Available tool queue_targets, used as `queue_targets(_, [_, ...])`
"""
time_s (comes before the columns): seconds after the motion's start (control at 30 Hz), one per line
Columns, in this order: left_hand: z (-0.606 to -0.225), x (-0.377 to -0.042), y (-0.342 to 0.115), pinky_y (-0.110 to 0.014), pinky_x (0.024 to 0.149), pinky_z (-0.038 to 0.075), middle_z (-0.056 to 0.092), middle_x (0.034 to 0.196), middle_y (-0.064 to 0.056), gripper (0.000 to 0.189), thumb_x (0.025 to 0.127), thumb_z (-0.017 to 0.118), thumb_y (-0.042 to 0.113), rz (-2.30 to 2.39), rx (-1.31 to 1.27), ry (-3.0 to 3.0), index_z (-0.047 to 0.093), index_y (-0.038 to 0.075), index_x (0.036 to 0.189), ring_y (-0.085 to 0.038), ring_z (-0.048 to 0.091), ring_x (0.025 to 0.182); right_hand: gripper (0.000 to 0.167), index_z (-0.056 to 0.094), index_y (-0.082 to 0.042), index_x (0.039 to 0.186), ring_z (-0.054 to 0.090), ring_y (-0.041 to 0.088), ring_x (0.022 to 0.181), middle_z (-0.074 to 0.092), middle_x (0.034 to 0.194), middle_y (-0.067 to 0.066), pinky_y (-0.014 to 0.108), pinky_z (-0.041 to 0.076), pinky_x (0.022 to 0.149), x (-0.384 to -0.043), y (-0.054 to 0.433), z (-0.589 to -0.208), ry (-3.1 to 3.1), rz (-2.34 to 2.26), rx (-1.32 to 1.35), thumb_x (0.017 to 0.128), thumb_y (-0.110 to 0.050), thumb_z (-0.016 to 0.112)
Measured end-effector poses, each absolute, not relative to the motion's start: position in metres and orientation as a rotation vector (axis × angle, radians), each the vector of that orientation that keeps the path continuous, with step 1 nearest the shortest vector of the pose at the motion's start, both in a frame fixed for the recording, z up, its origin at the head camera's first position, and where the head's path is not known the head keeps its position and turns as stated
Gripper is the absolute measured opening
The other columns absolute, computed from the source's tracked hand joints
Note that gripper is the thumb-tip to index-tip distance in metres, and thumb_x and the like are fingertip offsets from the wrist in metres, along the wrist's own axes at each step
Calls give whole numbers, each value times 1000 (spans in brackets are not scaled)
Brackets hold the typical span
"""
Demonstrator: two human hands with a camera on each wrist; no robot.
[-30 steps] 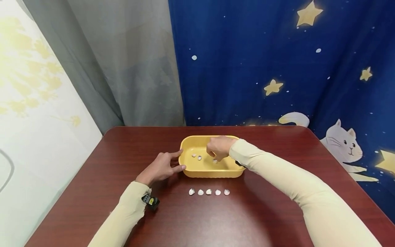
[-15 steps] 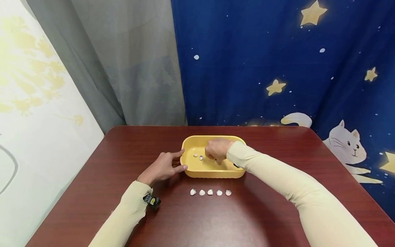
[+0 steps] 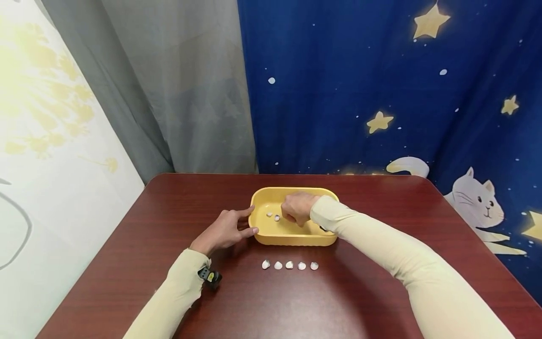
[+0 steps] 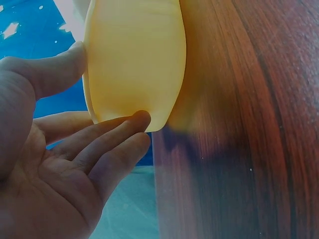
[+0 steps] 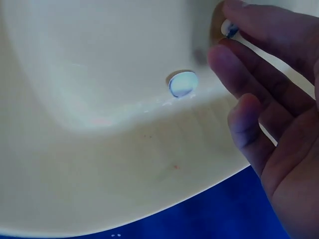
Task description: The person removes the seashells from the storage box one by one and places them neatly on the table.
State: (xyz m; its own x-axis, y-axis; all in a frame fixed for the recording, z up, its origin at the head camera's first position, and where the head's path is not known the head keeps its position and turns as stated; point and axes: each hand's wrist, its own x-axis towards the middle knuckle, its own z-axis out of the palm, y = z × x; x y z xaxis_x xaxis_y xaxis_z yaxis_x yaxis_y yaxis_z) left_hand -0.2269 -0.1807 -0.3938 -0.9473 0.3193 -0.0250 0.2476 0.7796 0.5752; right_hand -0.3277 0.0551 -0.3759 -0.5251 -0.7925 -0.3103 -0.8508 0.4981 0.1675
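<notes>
The left hand (image 3: 224,228) spans the left end of a yellow tub (image 3: 296,239), its thumb at the near corner and a finger at the rim. In the left wrist view its fairly straight fingers touch the tub's outer wall. Inside the tub is the right hand (image 3: 298,207), fingers pointing down. The right wrist view has a small pale seashell (image 5: 229,28), partly hidden, between its thumb and finger. Another seashell (image 5: 183,83) lies on the tub floor beside the hand. In the head view two seashells (image 3: 277,218) show left of the right hand.
A row of several seashells (image 3: 290,265) lies on the dark red-brown table (image 3: 288,306) in front of the tub. Behind the table hang a grey curtain (image 3: 190,94) and a blue curtain (image 3: 330,94) with stars. A black strap device (image 3: 210,277) sits on the left wrist.
The right hand has shifted slightly left and lower in the tub, and the seashell beneath its fingers has gone from the head view. The left hand stays at the tub's end.
</notes>
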Motion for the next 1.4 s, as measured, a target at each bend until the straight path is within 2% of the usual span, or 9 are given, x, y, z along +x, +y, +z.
queue_targets(0.17, [-393, -227, -178, -30, 83, 47, 54, 149, -17, 72, 93, 72, 38, 880, 442, 2847, 42, 13, 153, -19, 59, 106, 32, 61, -22, 58, 49, 9, 61, 55, 62, -10, 21, 39, 53, -325, 56, -374, 2544, 434, -1381, 68, 4, 74])
queue_targets(0.3, [-391, -227, -178, -29, 81, 46, 59, 143, -19, 72, 92, 72, 39, 867, 432, 2847, 42, 14, 153, -20, 58, 100, 32, 61, -21, 57, 48, 8, 58, 54, 60, -11, 19, 38, 50, -322, 56, -369, 2543, 417, -1391, 69, 6, 70])
queue_targets(0.57, [-392, -228, -178, -32, 85, 47, 53, 150, -17, 73, 92, 72, 39, 854, 438, 2855, 42, 14, 153, -20, 58, 106, 33, 57, -22, 56, 46, 8, 57, 51, 59, -11, 22, 36, 50, -315, 55, -353, 2589, 420, -1420, 71, 6, 67])
queue_targets(0.7, [-392, -228, -178, -33, 86, 48, 52, 150, -17, 72, 92, 72, 38, 854, 445, 2854, 43, 13, 153, -20, 58, 109, 29, 60, -21, 59, 48, 9, 59, 53, 61, -10, 23, 39, 51, -308, 55, -346, 2600, 422, -1411, 72, 5, 66])
queue_targets(0.9, [-392, -226, -178, -40, 99, 50, 52, 151, -16, 72, 93, 72, 38, 865, 459, 2854, 42, 12, 153, -20, 57, 127, 20, 68, -18, 70, 52, 10, 66, 68, 74, -3, 24, 46, 58, -294, 62, -338, 2620, 322, -1427, 75, 1, 68])
queue_targets(1.0, [-393, -225, -179, -40, 100, 50, 54, 149, -17, 72, 93, 72, 38, 863, 470, 2865, 43, 12, 153, -21, 56, 129, 16, 72, -18, 75, 55, 10, 69, 71, 78, -3, 26, 49, 62, -289, 65, -334, 2647, 259, -1440, 76, -2, 69])
queue_targets(1.1, [-393, -226, -180, -39, 96, 50, 60, 142, -19, 72, 93, 72, 38, 862, 479, 2869, 43, 12, 153, -20, 58, 125, 13, 74, -17, 77, 56, 10, 70, 70, 76, -4, 26, 49, 63, -283, 68, -328, 2679, 178, -1469, 77, -4, 71])
queue_targets(1.3, [-392, -226, -180, -46, 107, 48, 52, 150, -17, 72, 93, 71, 39, 881, 476, 2856, 41, 13, 154, -25, 52, 137, 10, 73, -16, 76, 54, 10, 69, 64, 72, -7, 25, 47, 60, -271, 74, -319, 2739, 36, -1498, 76, -6, 72])
queue_targets(1.4, [-392, -225, -180, -45, 106, 49, 53, 149, -18, 72, 93, 71, 39, 874, 468, 2856, 41, 13, 154, -24, 54, 135, 8, 73, -16, 77, 54, 9, 70, 65, 73, -6, 24, 47, 63, -264, 78, -317, 2762, 7, -1525, 77, -8, 73])
